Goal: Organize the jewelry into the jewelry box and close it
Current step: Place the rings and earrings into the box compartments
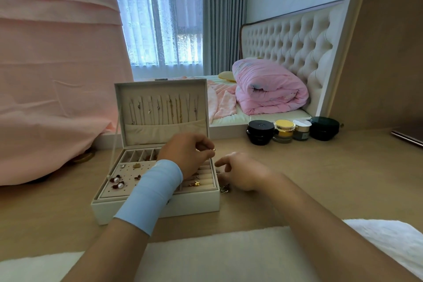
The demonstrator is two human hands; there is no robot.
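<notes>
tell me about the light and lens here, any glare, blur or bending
Head view: daylight from the lace-curtained window backlights the room; no harsh glare on the open white jewelry box; the wide lens tilts the tan wooden side panel and tufted cream headboard; the small gold piece pinched by the left hand is too tiny to resolve; the right hand looks slightly soft.

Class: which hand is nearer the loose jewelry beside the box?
Right. The right hand is right at the loose jewelry; the left hand, pinching a ring, is over the jewelry box.
</notes>
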